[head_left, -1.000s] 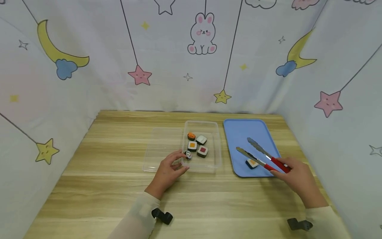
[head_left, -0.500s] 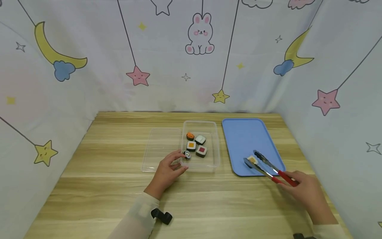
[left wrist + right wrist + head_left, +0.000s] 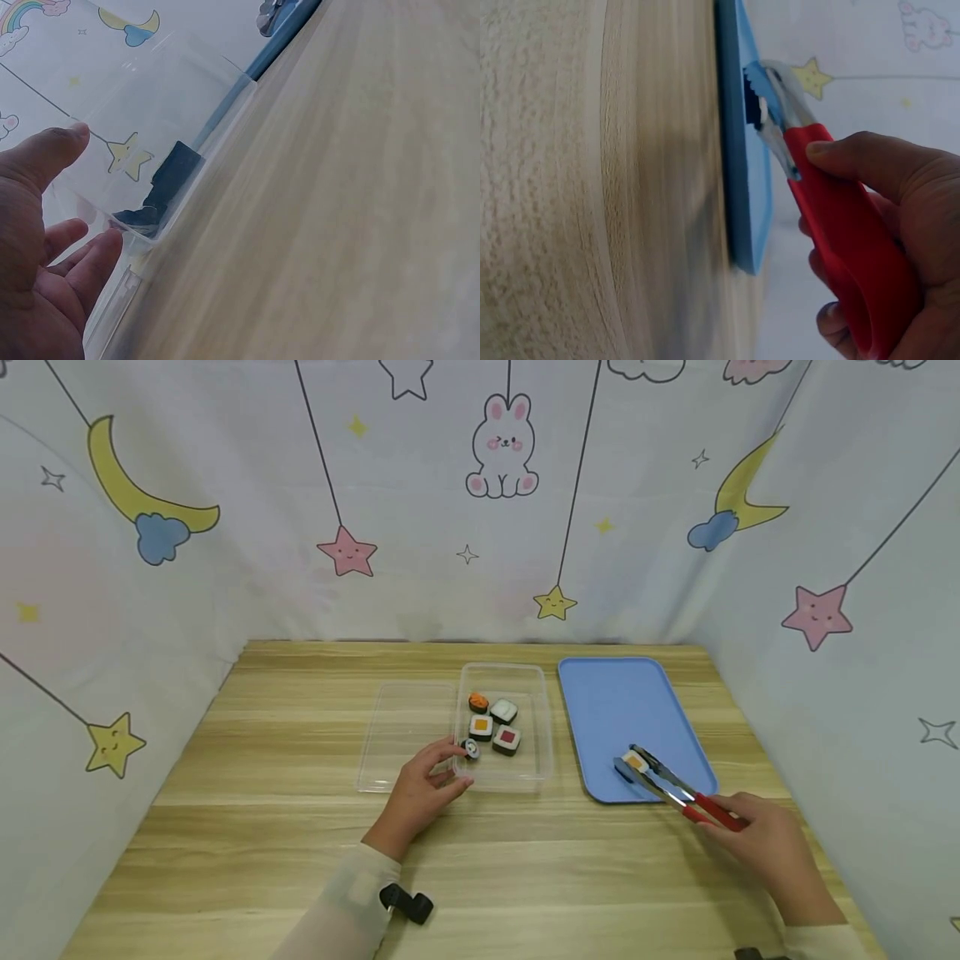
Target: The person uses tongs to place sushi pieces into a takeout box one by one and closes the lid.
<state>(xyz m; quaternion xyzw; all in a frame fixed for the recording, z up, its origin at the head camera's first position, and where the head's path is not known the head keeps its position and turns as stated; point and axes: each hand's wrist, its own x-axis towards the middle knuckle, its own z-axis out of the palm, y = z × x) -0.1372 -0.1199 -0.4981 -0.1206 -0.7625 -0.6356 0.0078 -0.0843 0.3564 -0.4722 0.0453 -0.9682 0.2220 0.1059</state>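
Observation:
In the head view my right hand (image 3: 776,843) grips red-handled tongs (image 3: 707,810), whose metal tips lie on either side of a toy sushi piece (image 3: 636,762) with a yellow-orange centre. That piece rests on the blue tray (image 3: 615,693), near its front edge. The right wrist view shows the thumb and curled fingers around the tongs' red grip (image 3: 847,225). My left hand (image 3: 414,792) touches the left wall and front left corner of a clear plastic box (image 3: 546,764) with loosely extended fingers. Several sushi pieces (image 3: 507,739) lie inside the box, one partly behind the fingertips.
A clear lid (image 3: 397,727) lies flat on the wooden table (image 3: 300,827), left of the box. Behind the table and along its sides hangs a white curtain (image 3: 420,602) with printed stars and moons. The tray stands right of the box.
My right hand has drawn back toward the front right, bringing the tongs' tips down around the sushi piece. The tips have since moved closer together. My left hand stays at the box.

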